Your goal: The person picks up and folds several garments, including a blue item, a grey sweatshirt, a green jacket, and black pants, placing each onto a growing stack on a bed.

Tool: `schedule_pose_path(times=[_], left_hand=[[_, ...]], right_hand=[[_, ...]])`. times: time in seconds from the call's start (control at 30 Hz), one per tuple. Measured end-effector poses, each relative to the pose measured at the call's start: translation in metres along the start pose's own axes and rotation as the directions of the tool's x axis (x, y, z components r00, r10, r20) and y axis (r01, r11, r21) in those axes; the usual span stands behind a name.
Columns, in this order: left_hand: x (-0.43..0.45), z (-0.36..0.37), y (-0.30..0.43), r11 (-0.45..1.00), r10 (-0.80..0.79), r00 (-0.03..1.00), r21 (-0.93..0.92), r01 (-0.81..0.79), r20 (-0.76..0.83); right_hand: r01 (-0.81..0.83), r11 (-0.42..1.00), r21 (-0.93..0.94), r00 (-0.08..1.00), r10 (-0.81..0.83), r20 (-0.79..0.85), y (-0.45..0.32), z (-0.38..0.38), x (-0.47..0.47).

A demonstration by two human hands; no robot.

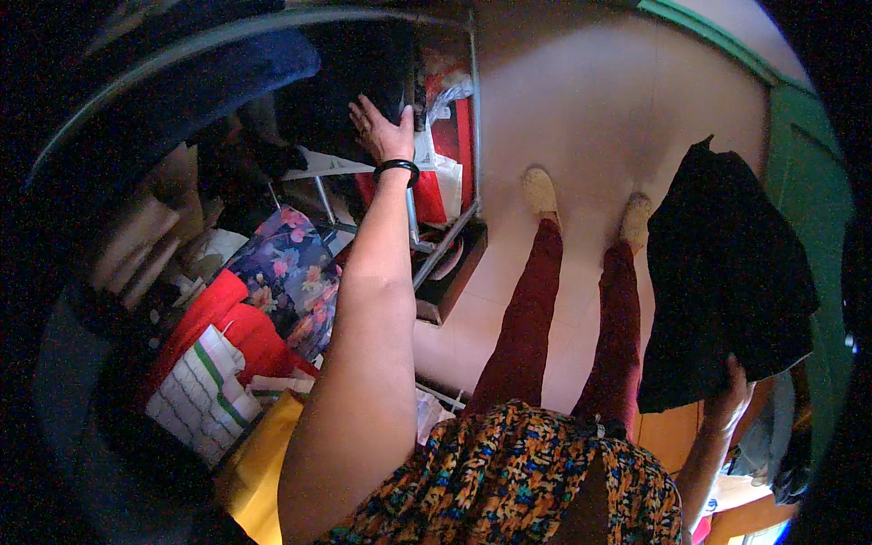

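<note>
At the upper centre, my left hand (386, 134) reaches over the metal rack with its fingers spread, against very dark cloth (327, 102) hanging there; whether it touches the cloth is unclear. A black ring-shaped bracelet (396, 173) circles the wrist. On the right, my right hand (732, 392) holds the lower edge of a black cloth garment (725, 286); most of its fingers are hidden behind the cloth. Beside the left hand lie clear plastic wrap (453, 90) and red and white packages (460, 150) inside the rack.
A metal tube frame (476, 122) stands at left above a dark wooden base (453, 279). Floral cloth (289, 269), red cloth (238, 334) and a yellow bag or cloth (266, 463) are heaped below. A green door or panel (804, 157) bounds the right; my feet stand between.
</note>
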State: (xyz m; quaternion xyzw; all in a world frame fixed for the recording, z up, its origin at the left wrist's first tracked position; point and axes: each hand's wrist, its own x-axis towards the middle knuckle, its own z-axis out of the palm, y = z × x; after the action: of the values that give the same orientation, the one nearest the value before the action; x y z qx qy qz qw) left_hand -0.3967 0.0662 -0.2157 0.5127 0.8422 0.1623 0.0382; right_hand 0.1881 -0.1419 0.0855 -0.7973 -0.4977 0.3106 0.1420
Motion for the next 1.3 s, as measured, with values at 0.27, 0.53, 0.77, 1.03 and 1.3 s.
schedule_pose_path(times=[0.27, 0.53, 0.77, 1.03, 1.3], left_hand=[[-0.001, -0.015, 0.037, 0.915, 0.349, 0.937, 0.206, -0.346, 0.025], [-0.005, -0.029, 0.046, 0.897, 0.212, 0.962, 0.357, -0.262, 0.173], [0.003, -0.028, 0.058, 0.899, 0.234, 0.945, 0.32, -0.3, 0.229], [-0.003, -0.035, 0.048, 0.823, 0.274, 0.908, 0.411, -0.391, 0.315], [-0.013, -0.022, 0.045, 0.84, 0.184, 0.948, 0.459, -0.289, 0.259]], right_hand=[[-0.288, 0.905, 0.314, 0.953, 0.302, 0.003, -0.012, 0.009, 0.006], [-0.434, 0.647, 0.627, 0.869, 0.484, 0.103, -0.026, 0.017, 0.019], [-0.317, 0.814, 0.487, 0.935, 0.354, 0.018, -0.027, 0.02, 0.015], [-0.008, 0.999, -0.049, 0.997, 0.004, -0.08, -0.011, 0.02, 0.017], [0.099, 0.966, -0.239, 0.992, -0.116, -0.055, 0.004, 0.024, 0.02]])
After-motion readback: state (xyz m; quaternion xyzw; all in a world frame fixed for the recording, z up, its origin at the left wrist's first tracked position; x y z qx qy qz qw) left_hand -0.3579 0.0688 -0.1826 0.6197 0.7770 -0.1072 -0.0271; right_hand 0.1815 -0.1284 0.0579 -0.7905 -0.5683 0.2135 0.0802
